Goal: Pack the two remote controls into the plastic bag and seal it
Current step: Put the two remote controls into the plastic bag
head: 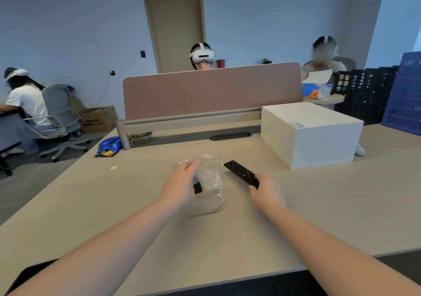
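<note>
One black remote (241, 173) is gripped at its near end by the right hand (266, 193), angled up off the desk (114, 204). The clear plastic bag (210, 181) is held by the left hand (180, 187), fingers spread loosely, with the second remote (197, 187) mostly hidden behind that hand. A white box (312, 133) is parked off to the right.

On the desk (114, 204), the bag (210, 181) is lying left of the remote (241, 172), with the box (312, 133) sitting behind and right, before the divider (211, 90).
</note>
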A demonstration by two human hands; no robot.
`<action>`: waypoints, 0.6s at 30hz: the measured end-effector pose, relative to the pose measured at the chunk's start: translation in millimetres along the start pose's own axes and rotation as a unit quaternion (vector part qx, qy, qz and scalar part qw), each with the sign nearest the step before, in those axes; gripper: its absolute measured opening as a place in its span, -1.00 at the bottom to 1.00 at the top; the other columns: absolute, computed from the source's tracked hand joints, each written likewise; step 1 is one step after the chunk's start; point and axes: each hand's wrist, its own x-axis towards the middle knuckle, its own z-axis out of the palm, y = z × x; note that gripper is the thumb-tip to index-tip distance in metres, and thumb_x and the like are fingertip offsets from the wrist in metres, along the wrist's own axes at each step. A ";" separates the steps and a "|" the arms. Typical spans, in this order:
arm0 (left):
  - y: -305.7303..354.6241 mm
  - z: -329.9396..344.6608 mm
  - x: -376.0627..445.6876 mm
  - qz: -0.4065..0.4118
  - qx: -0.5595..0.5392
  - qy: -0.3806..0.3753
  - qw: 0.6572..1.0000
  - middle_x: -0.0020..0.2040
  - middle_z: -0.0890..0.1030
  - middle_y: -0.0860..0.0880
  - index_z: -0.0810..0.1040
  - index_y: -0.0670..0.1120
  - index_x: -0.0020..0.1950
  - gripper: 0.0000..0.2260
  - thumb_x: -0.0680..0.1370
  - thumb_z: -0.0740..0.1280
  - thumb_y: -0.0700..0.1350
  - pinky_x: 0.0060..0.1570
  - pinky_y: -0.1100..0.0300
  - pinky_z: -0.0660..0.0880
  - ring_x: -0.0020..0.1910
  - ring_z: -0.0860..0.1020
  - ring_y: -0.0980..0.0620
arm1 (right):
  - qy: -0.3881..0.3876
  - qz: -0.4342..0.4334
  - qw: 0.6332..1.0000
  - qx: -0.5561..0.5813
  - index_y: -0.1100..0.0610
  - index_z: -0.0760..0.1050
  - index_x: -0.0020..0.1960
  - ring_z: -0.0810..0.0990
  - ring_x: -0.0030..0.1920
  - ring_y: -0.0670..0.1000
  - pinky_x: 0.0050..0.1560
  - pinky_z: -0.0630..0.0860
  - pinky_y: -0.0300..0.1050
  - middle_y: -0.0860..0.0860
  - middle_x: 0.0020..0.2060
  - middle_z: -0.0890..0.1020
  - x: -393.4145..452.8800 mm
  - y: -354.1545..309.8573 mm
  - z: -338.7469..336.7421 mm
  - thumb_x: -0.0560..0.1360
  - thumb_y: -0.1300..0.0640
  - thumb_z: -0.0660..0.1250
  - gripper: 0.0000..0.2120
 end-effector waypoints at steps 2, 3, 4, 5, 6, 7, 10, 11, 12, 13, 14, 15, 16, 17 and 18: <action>2.7 1.1 12.7 -0.013 0.031 0.003 0.999 0.19 0.55 -0.05 0.45 -0.01 0.24 -0.65 0.50 0.20 -0.29 0.02 0.02 0.51 0.14 0.50 -0.15 | 0.001 -0.003 0.998 0.056 0.14 0.51 0.15 0.59 -0.07 0.14 -0.14 0.54 -0.06 0.08 -0.12 0.61 -3.3 -4.2 -10.7 0.51 0.16 0.23 -0.76; 5.5 0.4 17.7 -0.022 0.038 0.013 0.999 0.10 0.60 -0.09 0.52 -0.05 0.12 -0.76 0.51 0.21 -0.25 -0.04 0.04 0.50 0.09 0.52 -0.17 | -0.002 -0.004 0.997 0.077 0.13 0.52 0.14 0.60 -0.09 0.13 -0.14 0.54 -0.06 0.07 -0.14 0.62 -5.5 -7.2 -17.6 0.50 0.16 0.24 -0.76; 8.8 -0.8 21.4 -0.029 0.038 0.025 0.999 0.01 0.63 -0.10 0.56 -0.07 0.02 -0.84 0.52 0.22 -0.21 -0.12 0.08 0.47 0.04 0.53 -0.17 | -0.007 -0.006 0.996 0.092 0.12 0.53 0.14 0.60 -0.09 0.13 -0.12 0.55 -0.06 0.08 -0.11 0.64 -8.1 -10.6 -24.8 0.50 0.15 0.25 -0.76; 12.8 -2.4 23.7 -0.031 0.037 0.033 0.998 -0.05 0.64 -0.10 0.58 -0.08 -0.05 -0.88 0.53 0.24 -0.17 -0.17 0.11 0.42 0.00 0.54 -0.17 | -0.013 -0.009 0.995 0.103 0.10 0.53 0.14 0.61 -0.07 0.12 -0.09 0.56 -0.05 0.09 -0.08 0.66 -11.7 -14.5 -32.5 0.50 0.14 0.27 -0.76; 17.5 -4.0 24.7 -0.029 0.040 0.038 0.998 -0.10 0.64 -0.09 0.58 -0.09 -0.09 -0.88 0.53 0.26 -0.11 -0.19 0.11 0.41 -0.04 0.54 -0.15 | -0.016 -0.016 0.993 0.112 0.09 0.55 0.13 0.61 -0.06 0.12 -0.07 0.56 -0.05 0.11 -0.06 0.67 -16.0 -18.2 -39.9 0.49 0.13 0.28 -0.77; 22.1 -5.9 24.6 -0.025 0.045 0.042 0.998 -0.13 0.63 -0.07 0.59 -0.09 -0.11 -0.84 0.54 0.28 -0.04 -0.18 0.10 0.42 -0.07 0.54 -0.13 | -0.017 -0.024 0.992 0.121 0.09 0.56 0.10 0.62 -0.07 0.13 -0.06 0.56 -0.04 0.12 -0.07 0.67 -20.9 -21.6 -47.1 0.48 0.13 0.30 -0.78; 29.6 -8.4 23.4 -0.019 0.058 0.054 0.997 -0.18 0.59 -0.04 0.60 -0.09 -0.13 -0.77 0.52 0.29 0.05 -0.18 0.08 0.44 -0.13 0.51 -0.08 | -0.008 -0.049 0.989 0.142 0.12 0.61 0.06 0.63 -0.06 0.14 -0.01 0.57 -0.01 0.14 -0.08 0.69 -39.8 -30.4 -69.5 0.46 0.14 0.34 -0.80; 30.1 -8.9 22.9 -0.023 0.055 0.055 0.997 -0.20 0.57 -0.03 0.61 -0.10 -0.13 -0.76 0.53 0.29 0.05 -0.20 0.09 0.41 -0.15 0.49 -0.06 | -0.004 -0.056 0.987 0.150 0.12 0.61 0.07 0.63 -0.03 0.12 0.02 0.56 -0.02 0.12 -0.06 0.69 -46.3 -33.0 -77.4 0.46 0.14 0.35 -0.80; 30.4 -9.7 22.8 -0.030 0.049 0.057 0.997 -0.20 0.56 -0.04 0.61 -0.11 -0.12 -0.75 0.53 0.29 0.04 -0.20 0.10 0.40 -0.15 0.48 -0.05 | -0.003 -0.061 0.986 0.156 0.12 0.61 0.10 0.62 0.01 0.10 0.05 0.55 -0.06 0.10 -0.03 0.69 -52.5 -35.1 -85.1 0.46 0.13 0.36 -0.77; 30.0 -11.0 22.4 -0.038 0.038 0.056 0.997 -0.17 0.56 -0.05 0.62 -0.12 -0.10 -0.77 0.53 0.28 0.02 -0.18 0.09 0.42 -0.14 0.48 -0.06 | -0.007 -0.064 0.986 0.157 0.11 0.61 0.13 0.61 0.03 0.08 0.06 0.53 -0.09 0.07 -0.01 0.69 -58.5 -36.9 -92.2 0.46 0.12 0.37 -0.75; 29.4 -12.4 22.5 -0.046 0.021 0.056 0.997 -0.13 0.58 -0.08 0.62 -0.12 -0.06 -0.79 0.54 0.28 -0.01 -0.14 0.07 0.45 -0.10 0.50 -0.08 | -0.019 -0.067 0.986 0.153 0.10 0.61 0.13 0.61 0.02 0.07 0.04 0.52 -0.10 0.06 -0.01 0.68 -63.7 -38.1 -98.1 0.46 0.12 0.37 -0.75; 28.8 -13.7 22.3 -0.053 -0.001 0.056 0.997 -0.08 0.59 -0.10 0.62 -0.12 -0.03 -0.82 0.54 0.28 -0.05 -0.08 0.06 0.47 -0.06 0.51 -0.10 | -0.035 -0.070 0.986 0.145 0.10 0.62 0.10 0.62 -0.01 0.09 0.00 0.54 -0.09 0.08 -0.04 0.69 -68.0 -38.6 -102.3 0.46 0.12 0.37 -0.78; 27.6 -14.6 22.1 -0.059 -0.023 0.058 0.996 -0.04 0.61 -0.12 0.62 -0.13 -0.02 -0.84 0.54 0.28 -0.09 -0.04 0.05 0.47 -0.02 0.52 -0.12 | -0.054 -0.071 0.987 0.134 0.10 0.64 0.05 0.63 -0.05 0.11 -0.03 0.56 -0.06 0.12 -0.07 0.69 -71.6 -38.6 -104.6 0.46 0.12 0.37 -0.81; 26.8 -15.5 21.4 -0.061 -0.041 0.063 0.995 -0.02 0.62 -0.13 0.62 -0.13 -0.01 -0.84 0.54 0.28 -0.11 0.00 0.06 0.47 0.00 0.52 -0.12 | -0.072 -0.073 0.987 0.120 0.12 0.65 0.00 0.63 -0.10 0.13 -0.08 0.57 -0.04 0.16 -0.09 0.69 -74.9 -37.9 -105.4 0.45 0.13 0.36 -0.84; 26.3 -16.3 20.2 -0.062 -0.053 0.069 0.994 -0.01 0.63 -0.13 0.62 -0.14 -0.02 -0.85 0.54 0.29 -0.12 0.02 0.06 0.47 0.01 0.53 -0.13 | -0.087 -0.074 0.988 0.108 0.14 0.65 -0.04 0.61 -0.16 0.14 -0.14 0.55 -0.05 0.19 -0.11 0.69 -77.2 -36.4 -103.9 0.45 0.13 0.36 -0.85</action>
